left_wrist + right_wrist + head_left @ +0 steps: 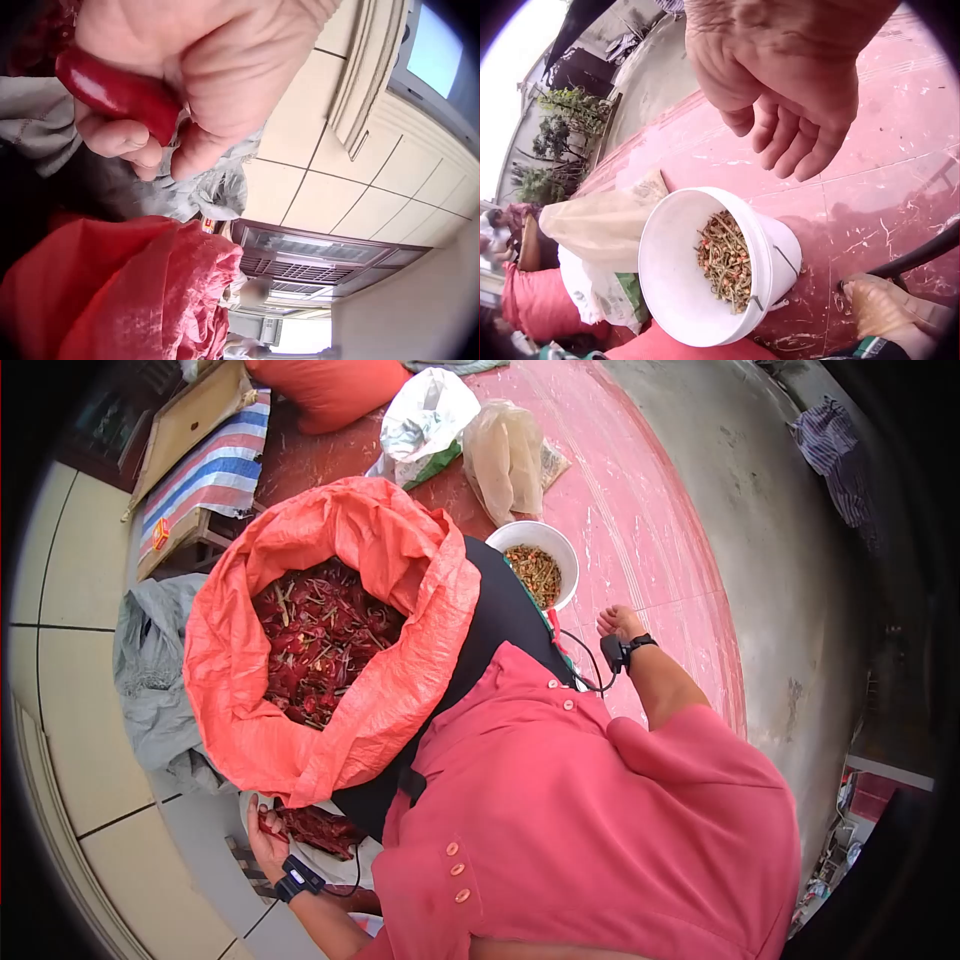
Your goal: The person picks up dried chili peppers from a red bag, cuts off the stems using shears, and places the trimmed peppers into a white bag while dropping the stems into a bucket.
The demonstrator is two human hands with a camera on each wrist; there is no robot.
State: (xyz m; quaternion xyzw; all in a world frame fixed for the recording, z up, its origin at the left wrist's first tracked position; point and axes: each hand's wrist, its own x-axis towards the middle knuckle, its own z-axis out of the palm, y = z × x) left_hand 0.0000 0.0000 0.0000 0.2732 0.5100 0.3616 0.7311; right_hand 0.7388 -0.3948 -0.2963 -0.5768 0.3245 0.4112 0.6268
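My left hand [266,847] grips a glossy dark red chili pepper [112,88], its fingers curled round it, beside the big red woven sack [215,660]. Dried red chilies [320,635] mixed with stem bits fill the sack's rolled-down mouth. Just under that hand's side of the sack, more red chilies [322,830] lie on pale cloth. Over the pink floor hangs my right hand [787,90], fingers loosely bent and nothing in them. The white bucket [671,247] near it contains chili stems and small bits [726,262].
Behind the bucket stand a beige sack [500,460] and a white bag [430,410], with a full red sack [335,390] farther back. Grey sacking [165,670] lies left of the open sack. A bare foot [892,311] rests near the bucket.
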